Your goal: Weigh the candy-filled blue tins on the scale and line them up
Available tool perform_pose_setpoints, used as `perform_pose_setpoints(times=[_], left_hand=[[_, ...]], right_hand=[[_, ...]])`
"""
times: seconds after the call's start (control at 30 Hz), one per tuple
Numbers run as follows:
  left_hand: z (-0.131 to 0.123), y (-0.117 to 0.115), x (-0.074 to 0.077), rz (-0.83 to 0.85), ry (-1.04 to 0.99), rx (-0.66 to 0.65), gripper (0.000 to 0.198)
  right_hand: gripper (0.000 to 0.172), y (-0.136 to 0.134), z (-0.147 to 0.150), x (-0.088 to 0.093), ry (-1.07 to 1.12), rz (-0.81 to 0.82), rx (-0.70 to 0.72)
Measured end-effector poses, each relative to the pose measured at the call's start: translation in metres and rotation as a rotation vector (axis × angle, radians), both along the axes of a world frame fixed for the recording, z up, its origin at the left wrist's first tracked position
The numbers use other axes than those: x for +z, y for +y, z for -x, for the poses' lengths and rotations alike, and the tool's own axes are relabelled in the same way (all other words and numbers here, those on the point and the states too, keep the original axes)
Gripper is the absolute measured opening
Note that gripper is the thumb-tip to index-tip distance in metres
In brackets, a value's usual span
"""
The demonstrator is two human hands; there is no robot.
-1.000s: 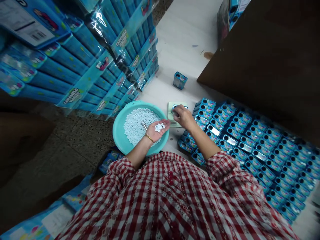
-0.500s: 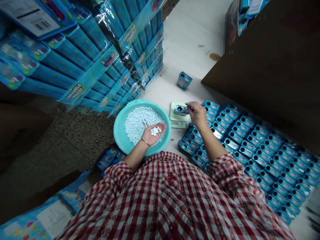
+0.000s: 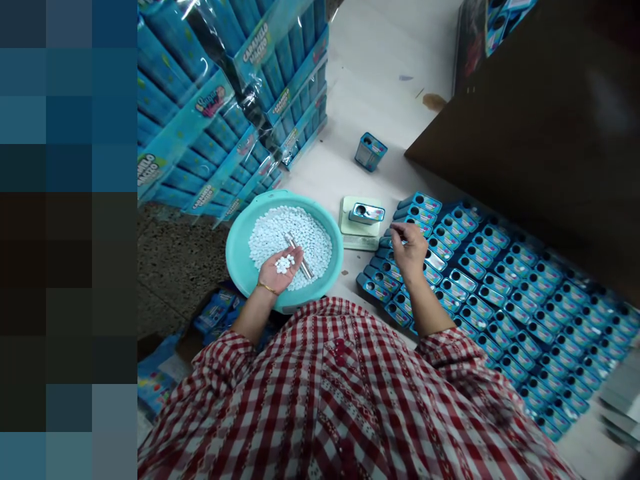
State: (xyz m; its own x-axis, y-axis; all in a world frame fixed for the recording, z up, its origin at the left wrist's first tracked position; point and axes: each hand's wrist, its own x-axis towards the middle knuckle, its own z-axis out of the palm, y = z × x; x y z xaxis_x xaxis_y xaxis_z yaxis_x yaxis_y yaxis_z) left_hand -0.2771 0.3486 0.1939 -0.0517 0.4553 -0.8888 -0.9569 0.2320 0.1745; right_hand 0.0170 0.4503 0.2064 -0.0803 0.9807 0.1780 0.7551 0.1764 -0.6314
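Note:
My left hand [image 3: 278, 271] lies palm up over a turquoise basin [image 3: 234, 252], cupping a small heap of white candies [image 3: 285, 265]. Loose white candies [image 3: 315, 233] fill much of the basin, and a metal tube [image 3: 306, 269] rests on them, partly behind my fingers. To the right, my right hand [image 3: 411, 250] is loosely curled, thumb and forefinger a little apart, with nothing visible in it. It hovers over the near rows of blue tins [image 3: 467, 280]. One blue tin [image 3: 367, 213] stands on a pale scale [image 3: 351, 225], apart from both hands.
Another blue tin [image 3: 371, 152] stands on the white table [image 3: 345, 160] beyond the scale. Shrink-wrapped stacks of blue packs [image 3: 200, 120] rise at the left. A large brown cardboard panel [image 3: 540, 147] borders the right. Coarse blocks cover the far left of the view.
My right hand has let go of the tin on the scale and moved right and nearer me. My left hand, with the candies, has shifted left, showing more of the metal tube.

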Motion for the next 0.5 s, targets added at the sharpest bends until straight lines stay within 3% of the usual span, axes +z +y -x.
perform_pose_setpoints(times=[0.5], left_hand=[[-0.004,-0.008,-0.001,0.009,0.023,-0.001,0.026]], right_hand=[[0.031,0.021,0.025,0.004,-0.357,-0.051,0.182]])
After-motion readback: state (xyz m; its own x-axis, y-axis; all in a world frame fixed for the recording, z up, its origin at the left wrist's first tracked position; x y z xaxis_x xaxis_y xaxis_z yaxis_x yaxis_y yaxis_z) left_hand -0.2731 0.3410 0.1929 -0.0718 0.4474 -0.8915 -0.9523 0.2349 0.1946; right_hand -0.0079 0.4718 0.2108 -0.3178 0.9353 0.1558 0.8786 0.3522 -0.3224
